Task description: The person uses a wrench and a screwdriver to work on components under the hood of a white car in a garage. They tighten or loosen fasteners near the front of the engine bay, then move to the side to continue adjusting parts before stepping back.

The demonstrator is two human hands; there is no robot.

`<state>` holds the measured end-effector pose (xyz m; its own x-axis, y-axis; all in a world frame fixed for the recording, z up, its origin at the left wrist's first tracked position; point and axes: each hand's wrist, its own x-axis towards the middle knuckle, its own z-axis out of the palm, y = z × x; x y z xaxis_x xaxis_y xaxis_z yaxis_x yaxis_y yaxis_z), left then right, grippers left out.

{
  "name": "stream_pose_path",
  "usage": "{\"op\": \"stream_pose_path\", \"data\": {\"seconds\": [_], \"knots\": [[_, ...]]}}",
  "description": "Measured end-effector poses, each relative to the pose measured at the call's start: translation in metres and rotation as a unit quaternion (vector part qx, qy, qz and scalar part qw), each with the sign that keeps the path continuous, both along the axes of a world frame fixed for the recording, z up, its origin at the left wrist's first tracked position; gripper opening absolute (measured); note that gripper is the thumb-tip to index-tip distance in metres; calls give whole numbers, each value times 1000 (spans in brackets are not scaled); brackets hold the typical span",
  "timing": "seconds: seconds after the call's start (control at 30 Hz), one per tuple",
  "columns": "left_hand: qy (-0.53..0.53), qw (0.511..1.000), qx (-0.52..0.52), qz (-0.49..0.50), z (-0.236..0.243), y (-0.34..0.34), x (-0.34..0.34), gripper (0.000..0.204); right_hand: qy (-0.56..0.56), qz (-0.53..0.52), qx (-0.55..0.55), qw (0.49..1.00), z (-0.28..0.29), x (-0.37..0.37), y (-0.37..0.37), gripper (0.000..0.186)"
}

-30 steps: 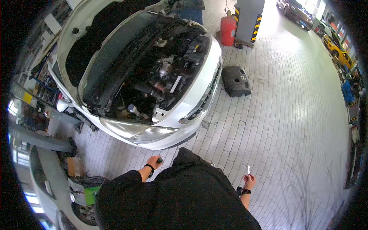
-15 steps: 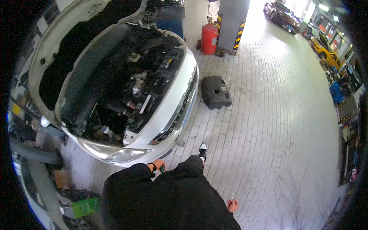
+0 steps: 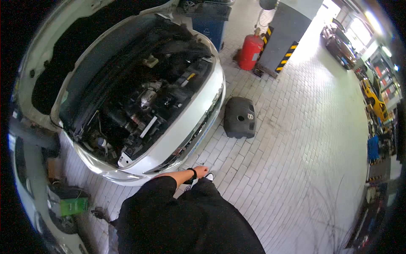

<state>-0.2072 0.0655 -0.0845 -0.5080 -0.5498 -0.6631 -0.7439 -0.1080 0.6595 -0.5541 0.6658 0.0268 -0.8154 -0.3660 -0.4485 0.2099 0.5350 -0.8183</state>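
My left hand (image 3: 201,171), with a black band on its wrist, is in front of my body near the car's front bumper. Its fingers look curled closed, and whatever lies inside them is hidden. My right hand is out of view. A white car (image 3: 186,131) stands at the left with its hood (image 3: 55,46) raised. Its engine bay (image 3: 148,97) is uncovered, with hoses and metal parts showing. On the floor beyond my hand, a dark grey plastic engine cover (image 3: 237,129) lies beside the bumper.
A red gas cylinder (image 3: 251,53) stands against a grey pillar (image 3: 287,34) with yellow-black corner strips. Behind the car is a blue bin (image 3: 211,31). At lower left are a green box (image 3: 74,206) and another car (image 3: 36,203). Parked cars and shelving line the far right.
The view has shifted and turned, and the car now sits nearer. My left hand has swung forward and right. My right hand, which held a thin white stick, has left the picture.
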Motion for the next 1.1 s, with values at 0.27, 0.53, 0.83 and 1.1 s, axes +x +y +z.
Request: {"op": "stream_pose_path", "data": {"seconds": [0.27,0.53,0.83,1.1], "knots": [[94,989,-73,-94,222,17,45,17,62,241,74,966,91,-129,-176,26],[106,945,-228,209,275,84,-25,10,-35,291,-107,950,96,-213,-361,33],[31,802,-334,494,212,144,-135,7,30,545,-165,821,71,-221,-558,32],[-19,730,-295,617,159,254,-126,6,15,643,-165,748,44,-200,-613,27]]}}
